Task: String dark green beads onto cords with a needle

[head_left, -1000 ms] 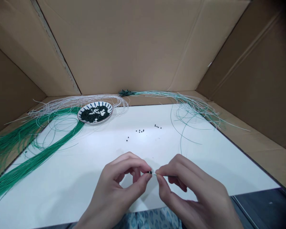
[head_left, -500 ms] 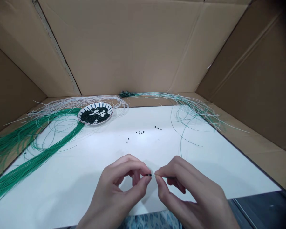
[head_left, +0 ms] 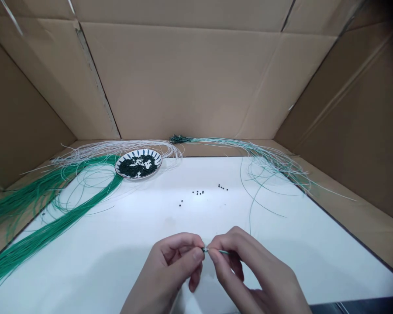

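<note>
Low in the middle, my left hand (head_left: 173, 266) pinches a tiny dark bead (head_left: 203, 250) between thumb and forefinger. Close beside it, my right hand (head_left: 245, 266) pinches thin cords (head_left: 223, 251), pale at the bead and green behind the fingers. A short pale length bridges the small gap between the two fingertips and meets the bead. Whether the cord runs through the bead is hidden by my left fingers. Several loose dark beads (head_left: 198, 192) lie on the white board (head_left: 144, 226) beyond my hands.
A patterned plate (head_left: 159, 165) of dark beads stands at the back left. Green strands (head_left: 68, 218) and white strands (head_left: 94, 150) lie around it. Along the back right lies a bundle of pale green strands (head_left: 268, 157). Cardboard walls (head_left: 190, 83) enclose the board.
The view has tilted up, so the scene sits lower. My fingertips are closer together, and the gap between them has narrowed. Green cord now shows behind my right fingertips.
</note>
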A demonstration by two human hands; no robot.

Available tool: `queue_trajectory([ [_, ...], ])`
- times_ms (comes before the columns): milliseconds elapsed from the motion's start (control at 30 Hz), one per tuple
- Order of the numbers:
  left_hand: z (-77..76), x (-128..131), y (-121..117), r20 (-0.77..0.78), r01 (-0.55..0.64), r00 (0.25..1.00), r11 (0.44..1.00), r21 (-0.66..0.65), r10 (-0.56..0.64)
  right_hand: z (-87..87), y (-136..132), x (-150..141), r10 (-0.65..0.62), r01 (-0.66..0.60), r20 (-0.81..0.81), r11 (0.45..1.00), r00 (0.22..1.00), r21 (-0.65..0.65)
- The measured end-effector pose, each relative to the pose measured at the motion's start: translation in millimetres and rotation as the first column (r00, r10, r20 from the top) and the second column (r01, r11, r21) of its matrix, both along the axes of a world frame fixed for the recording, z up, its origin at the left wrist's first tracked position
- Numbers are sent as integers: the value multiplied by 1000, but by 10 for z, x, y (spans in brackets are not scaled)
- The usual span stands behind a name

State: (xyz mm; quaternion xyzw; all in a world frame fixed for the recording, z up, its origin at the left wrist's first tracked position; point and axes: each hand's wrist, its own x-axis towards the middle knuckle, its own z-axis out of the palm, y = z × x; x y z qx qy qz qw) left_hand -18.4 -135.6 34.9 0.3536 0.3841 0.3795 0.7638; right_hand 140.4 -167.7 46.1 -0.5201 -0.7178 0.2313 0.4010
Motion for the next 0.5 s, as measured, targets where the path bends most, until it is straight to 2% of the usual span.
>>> queue_trajectory([
  [167, -37, 17, -26, 120, -19, 992, 997, -69, 28, -3, 13, -49, 5, -5, -45, 1000, 999, 5],
  [500, -25, -12, -8, 116, -25, 993, 994, -107, 38, 70, 29, -79, -12, 11, -43, 1000, 999, -10],
])
